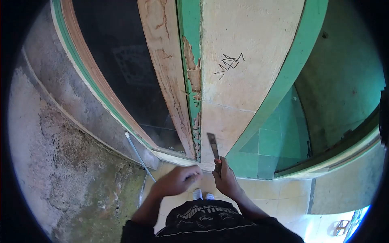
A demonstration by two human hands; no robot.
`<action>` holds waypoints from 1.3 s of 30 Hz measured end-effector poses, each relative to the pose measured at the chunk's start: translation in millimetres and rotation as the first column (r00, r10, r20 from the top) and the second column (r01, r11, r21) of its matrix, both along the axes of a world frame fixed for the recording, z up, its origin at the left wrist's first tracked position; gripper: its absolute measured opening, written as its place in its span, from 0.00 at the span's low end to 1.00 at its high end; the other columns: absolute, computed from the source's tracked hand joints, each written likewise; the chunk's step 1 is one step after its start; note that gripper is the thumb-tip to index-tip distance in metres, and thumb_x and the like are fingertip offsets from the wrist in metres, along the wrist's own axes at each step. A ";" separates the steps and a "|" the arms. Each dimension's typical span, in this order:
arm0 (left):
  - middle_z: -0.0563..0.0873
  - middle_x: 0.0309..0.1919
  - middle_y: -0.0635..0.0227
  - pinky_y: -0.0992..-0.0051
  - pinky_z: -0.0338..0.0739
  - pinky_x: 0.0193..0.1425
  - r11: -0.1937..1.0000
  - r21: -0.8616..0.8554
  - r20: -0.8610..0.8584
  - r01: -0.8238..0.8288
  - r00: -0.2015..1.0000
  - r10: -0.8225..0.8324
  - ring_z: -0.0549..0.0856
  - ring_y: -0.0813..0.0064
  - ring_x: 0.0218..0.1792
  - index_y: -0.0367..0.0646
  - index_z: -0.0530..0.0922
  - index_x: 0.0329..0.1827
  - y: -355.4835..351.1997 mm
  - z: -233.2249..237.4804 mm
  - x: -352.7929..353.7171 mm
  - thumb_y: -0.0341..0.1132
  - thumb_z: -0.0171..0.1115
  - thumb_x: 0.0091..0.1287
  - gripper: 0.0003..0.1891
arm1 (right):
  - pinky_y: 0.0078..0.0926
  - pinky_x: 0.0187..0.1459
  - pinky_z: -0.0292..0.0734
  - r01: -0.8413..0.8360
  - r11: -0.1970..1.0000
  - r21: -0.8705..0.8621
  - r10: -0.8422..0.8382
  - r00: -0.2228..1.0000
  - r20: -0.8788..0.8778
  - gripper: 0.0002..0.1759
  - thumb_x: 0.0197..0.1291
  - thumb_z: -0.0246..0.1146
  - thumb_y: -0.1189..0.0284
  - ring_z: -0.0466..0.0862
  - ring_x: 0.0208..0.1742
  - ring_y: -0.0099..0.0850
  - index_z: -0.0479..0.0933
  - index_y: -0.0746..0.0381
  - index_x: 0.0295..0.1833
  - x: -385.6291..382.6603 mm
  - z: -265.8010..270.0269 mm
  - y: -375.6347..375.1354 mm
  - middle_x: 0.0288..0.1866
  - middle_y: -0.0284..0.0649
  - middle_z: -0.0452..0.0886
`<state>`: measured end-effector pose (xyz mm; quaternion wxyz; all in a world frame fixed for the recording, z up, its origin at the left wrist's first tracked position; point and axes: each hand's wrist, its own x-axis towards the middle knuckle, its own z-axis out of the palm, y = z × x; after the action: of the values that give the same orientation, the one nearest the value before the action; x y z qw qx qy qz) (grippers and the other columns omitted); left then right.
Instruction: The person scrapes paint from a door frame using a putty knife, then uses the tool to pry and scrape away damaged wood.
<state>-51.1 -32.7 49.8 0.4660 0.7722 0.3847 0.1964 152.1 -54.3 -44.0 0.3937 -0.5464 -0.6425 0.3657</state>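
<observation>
My right hand [227, 180] is wrapped round the brown handle of a chisel [212, 142]. Its flat, square-ended metal blade points up and away from me, in front of the pale wall panel. Beside it, my left hand [178, 179] is loosely curled, with no object visible in it. Beyond both hands stands a green door-frame post [195, 81]. Its paint and wood are broken away in a ragged strip down to the bottom. Next to the post runs a bare wooden frame board [168, 60] with grooves eaten into its surface.
A dark glass pane [121, 60] lies left of the frame board. A thin pole [139, 156] leans by the stained wall [77, 170]. Black marks [229, 65] are drawn on the pale panel [247, 36]. To the right is a green-framed opening with a green tiled floor [275, 133].
</observation>
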 end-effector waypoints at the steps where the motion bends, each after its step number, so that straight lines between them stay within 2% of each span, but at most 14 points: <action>1: 0.81 0.31 0.56 0.72 0.74 0.41 0.999 0.027 0.037 -0.035 0.999 0.034 0.82 0.71 0.34 0.37 0.75 0.40 4.3 -4.4 -2.9 0.31 0.54 0.67 0.06 | 0.39 0.43 0.75 -0.016 1.000 -0.011 0.016 1.000 0.006 0.27 0.55 0.59 0.83 0.80 0.40 0.50 0.60 0.67 0.61 7.0 8.5 -4.5 0.42 0.55 0.77; 4: 0.80 0.30 0.59 0.75 0.72 0.42 0.982 -0.114 -0.088 -0.149 0.986 0.139 0.78 0.77 0.33 0.37 0.74 0.39 22.8 -5.3 -4.6 0.35 0.54 0.68 0.08 | 0.33 0.43 0.75 -0.112 0.993 0.032 0.112 0.994 -0.016 0.37 0.58 0.56 0.83 0.81 0.40 0.42 0.50 0.65 0.71 23.6 26.4 -14.3 0.48 0.51 0.76; 6: 0.79 0.30 0.65 0.77 0.71 0.43 0.971 0.005 0.121 -0.240 0.964 0.238 0.75 0.80 0.34 0.37 0.75 0.40 38.8 -18.9 -4.5 0.42 0.56 0.69 0.14 | 0.25 0.37 0.74 -0.312 0.946 -0.089 0.272 0.912 -0.308 0.40 0.62 0.53 0.82 0.78 0.34 0.30 0.40 0.63 0.75 30.3 29.1 -19.8 0.51 0.47 0.76; 7: 0.79 0.30 0.65 0.77 0.71 0.43 0.971 -0.004 0.097 -0.240 0.966 0.239 0.75 0.80 0.34 0.37 0.75 0.40 42.5 -11.2 -1.6 0.42 0.56 0.69 0.14 | 0.25 0.37 0.74 -0.314 0.945 -0.095 0.267 0.905 -0.332 0.40 0.62 0.53 0.82 0.78 0.34 0.30 0.40 0.63 0.75 25.0 38.0 -24.1 0.51 0.47 0.76; 10: 0.79 0.32 0.71 0.78 0.70 0.45 0.967 -0.241 0.417 -0.081 0.891 0.179 0.76 0.80 0.37 0.38 0.76 0.42 51.9 10.7 22.3 0.49 0.57 0.68 0.19 | 0.14 0.22 0.66 -0.212 0.977 0.000 0.178 0.824 -0.538 0.31 0.70 0.45 0.73 0.66 0.20 0.15 0.43 0.65 0.75 11.9 55.9 -29.1 0.45 0.43 0.77; 13: 0.79 0.32 0.71 0.79 0.71 0.45 0.974 -0.228 0.546 -0.006 0.827 0.133 0.76 0.82 0.38 0.38 0.76 0.41 62.2 -5.7 42.4 0.47 0.57 0.69 0.17 | 0.13 0.22 0.65 -0.222 0.972 -0.074 0.130 0.775 -0.618 0.31 0.70 0.46 0.73 0.66 0.21 0.14 0.45 0.66 0.74 5.9 58.0 -30.6 0.43 0.43 0.77; 14: 0.80 0.27 0.65 0.79 0.72 0.33 0.982 -0.184 0.589 -0.035 0.796 0.139 0.79 0.78 0.29 0.40 0.73 0.38 67.8 -10.0 52.0 0.45 0.56 0.69 0.15 | 0.12 0.22 0.63 -0.190 0.978 -0.083 0.096 0.771 -0.630 0.30 0.70 0.47 0.72 0.66 0.20 0.14 0.46 0.66 0.74 0.3 57.3 -30.1 0.39 0.41 0.77; 18: 0.80 0.26 0.62 0.74 0.76 0.31 0.930 -0.368 0.666 -0.020 0.693 0.278 0.82 0.71 0.27 0.35 0.73 0.35 87.2 -3.3 60.4 0.39 0.54 0.69 0.13 | 0.12 0.22 0.62 -0.039 0.999 -0.023 0.016 0.779 -0.627 0.30 0.70 0.47 0.72 0.65 0.19 0.14 0.48 0.65 0.74 -26.2 58.9 -19.6 0.36 0.38 0.75; 23: 0.80 0.27 0.61 0.73 0.77 0.29 0.956 -0.283 0.704 0.072 0.693 0.157 0.82 0.69 0.24 0.34 0.74 0.34 112.8 7.3 53.8 0.35 0.52 0.70 0.12 | 0.13 0.22 0.60 0.100 0.995 -0.008 -0.082 0.769 -0.634 0.31 0.68 0.51 0.73 0.64 0.19 0.16 0.51 0.66 0.73 -50.9 46.6 -2.0 0.23 0.32 0.70; 24: 0.80 0.26 0.62 0.76 0.76 0.29 0.944 -0.317 0.712 0.096 0.682 0.170 0.82 0.73 0.25 0.35 0.75 0.35 115.4 11.0 52.7 0.38 0.52 0.71 0.13 | 0.14 0.27 0.65 0.207 0.972 -0.116 -0.229 0.691 -0.686 0.28 0.64 0.56 0.75 0.67 0.21 0.16 0.61 0.68 0.69 -59.5 57.7 0.8 0.20 0.29 0.72; 29: 0.79 0.25 0.65 0.78 0.75 0.28 0.898 -0.391 0.736 0.200 0.654 0.175 0.81 0.75 0.26 0.35 0.73 0.38 132.8 12.3 46.0 0.39 0.50 0.73 0.14 | 0.18 0.25 0.65 0.483 0.872 0.082 -0.399 0.797 -0.453 0.25 0.60 0.59 0.74 0.69 0.19 0.20 0.69 0.68 0.64 -80.6 50.2 23.0 0.19 0.37 0.73; 31: 0.77 0.25 0.66 0.77 0.75 0.27 0.894 -0.385 0.759 0.229 0.630 0.166 0.81 0.75 0.25 0.35 0.72 0.38 137.1 11.7 43.7 0.37 0.50 0.73 0.12 | 0.21 0.23 0.65 0.520 0.816 0.252 -0.468 0.850 -0.240 0.26 0.57 0.63 0.73 0.71 0.17 0.24 0.71 0.65 0.63 -83.5 51.5 25.8 0.19 0.39 0.73; 37: 0.77 0.28 0.66 0.79 0.74 0.26 0.892 -0.357 0.766 0.275 0.633 0.111 0.80 0.76 0.26 0.34 0.71 0.38 141.6 12.7 43.5 0.34 0.49 0.73 0.11 | 0.23 0.21 0.65 0.588 0.722 0.364 -0.578 0.802 -0.150 0.29 0.50 0.69 0.72 0.73 0.17 0.28 0.74 0.63 0.60 -94.5 45.4 30.2 0.20 0.40 0.73; 39: 0.78 0.30 0.63 0.74 0.74 0.22 0.905 -0.353 0.753 0.236 0.645 0.126 0.81 0.71 0.21 0.33 0.71 0.37 142.7 10.7 46.7 0.33 0.50 0.71 0.10 | 0.24 0.20 0.65 0.608 0.716 0.343 -0.595 0.788 -0.156 0.29 0.48 0.69 0.75 0.73 0.17 0.28 0.74 0.62 0.60 -97.5 45.9 32.9 0.20 0.39 0.74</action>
<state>-4.4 110.0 60.5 0.7445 0.5097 0.1613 0.3998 54.6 -21.4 1.9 0.5988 -0.6332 -0.4807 0.0974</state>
